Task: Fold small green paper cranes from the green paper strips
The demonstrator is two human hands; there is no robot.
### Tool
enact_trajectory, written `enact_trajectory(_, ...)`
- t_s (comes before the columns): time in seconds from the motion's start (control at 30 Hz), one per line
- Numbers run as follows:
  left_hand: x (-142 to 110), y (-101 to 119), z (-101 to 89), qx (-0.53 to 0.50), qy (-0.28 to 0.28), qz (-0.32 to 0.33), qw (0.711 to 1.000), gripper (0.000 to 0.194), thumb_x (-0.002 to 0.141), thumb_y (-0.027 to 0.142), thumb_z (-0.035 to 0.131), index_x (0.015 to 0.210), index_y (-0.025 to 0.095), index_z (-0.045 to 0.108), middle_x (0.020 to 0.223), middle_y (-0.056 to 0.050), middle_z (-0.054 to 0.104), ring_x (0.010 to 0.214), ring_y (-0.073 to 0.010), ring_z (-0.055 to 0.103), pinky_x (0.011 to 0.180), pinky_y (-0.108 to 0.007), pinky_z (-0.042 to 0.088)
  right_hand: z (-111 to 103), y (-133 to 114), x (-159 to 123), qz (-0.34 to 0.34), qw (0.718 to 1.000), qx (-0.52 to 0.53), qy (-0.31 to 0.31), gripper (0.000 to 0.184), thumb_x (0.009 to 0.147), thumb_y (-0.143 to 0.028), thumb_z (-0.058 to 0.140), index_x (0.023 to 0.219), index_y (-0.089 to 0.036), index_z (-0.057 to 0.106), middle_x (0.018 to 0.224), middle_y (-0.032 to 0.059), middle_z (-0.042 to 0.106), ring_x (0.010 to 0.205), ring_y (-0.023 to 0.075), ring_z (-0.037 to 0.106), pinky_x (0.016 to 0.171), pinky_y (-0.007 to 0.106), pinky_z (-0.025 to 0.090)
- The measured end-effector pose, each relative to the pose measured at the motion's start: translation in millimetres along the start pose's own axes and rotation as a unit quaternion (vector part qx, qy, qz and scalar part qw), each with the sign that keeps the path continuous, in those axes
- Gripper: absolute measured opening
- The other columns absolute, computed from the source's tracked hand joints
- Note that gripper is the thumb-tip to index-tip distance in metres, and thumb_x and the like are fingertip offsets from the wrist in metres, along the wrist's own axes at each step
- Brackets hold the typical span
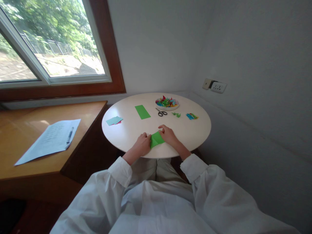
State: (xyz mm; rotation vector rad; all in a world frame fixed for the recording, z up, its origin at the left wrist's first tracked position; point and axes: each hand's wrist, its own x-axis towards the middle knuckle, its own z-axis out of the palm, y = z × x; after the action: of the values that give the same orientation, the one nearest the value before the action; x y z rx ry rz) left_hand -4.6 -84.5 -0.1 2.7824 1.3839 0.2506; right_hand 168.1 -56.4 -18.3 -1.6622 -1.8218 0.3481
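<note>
A small piece of green paper (156,139) lies at the near edge of the white round table, with crease lines across it. My left hand (143,144) is closed on its left edge, fingers curled over the paper. At the opposite edge, my right hand (168,135) grips the paper with bent fingers, partly hiding that side. Beyond my hands are a larger green sheet (142,112) and black-handled scissors (162,112). Small green folded paper pieces (176,114) lie to the right of the scissors.
A white bowl (167,107) of colourful folded paper stands at the table's back. Blue, yellow and green strips (192,116) lie right; light blue and pink papers (114,121) lie left. A wooden desk (92,112) holds a written sheet (52,139) and a pen (70,135).
</note>
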Motion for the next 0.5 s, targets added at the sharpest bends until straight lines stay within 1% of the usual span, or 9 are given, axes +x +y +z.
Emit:
enact_trajectory(0.1,-2,4,3.9,0.019,0.016,-0.016,1.0,0.031,0.086,0.017,0.035,0.109,0.009,0.053,0.09,-0.015,0.054,0.083,-0.0244,0.05,0.078,-0.038,0.041,1,0,-1,-0.001,1.0,0.0,0.001,0.028,0.077,-0.012,0.048,0.103,-0.015,0.058,0.066,0.0,0.059,0.061,0.0126,0.052,0.062,0.022,0.039)
enact_trajectory(0.23,-4,7,8.1,0.038,0.023,-0.013,0.999,0.036,0.086,0.02,0.033,0.115,0.01,0.052,0.092,-0.017,0.053,0.087,-0.0272,0.049,0.079,-0.04,0.039,0,-3,-3,-0.006,1.0,-0.005,-0.001,0.031,0.076,-0.008,0.046,0.103,-0.015,0.058,0.067,0.0005,0.06,0.06,0.0125,0.051,0.061,0.022,0.037)
enact_trajectory(0.5,-3,1,13.0,0.051,0.03,-0.009,0.998,0.038,0.086,0.021,0.035,0.119,0.009,0.05,0.092,-0.017,0.053,0.088,-0.0269,0.048,0.079,-0.04,0.038,-2,-8,-5,-0.018,1.0,-0.012,-0.008,0.032,0.077,-0.004,0.042,0.102,-0.015,0.059,0.068,0.0015,0.06,0.058,0.0123,0.05,0.062,0.023,0.037)
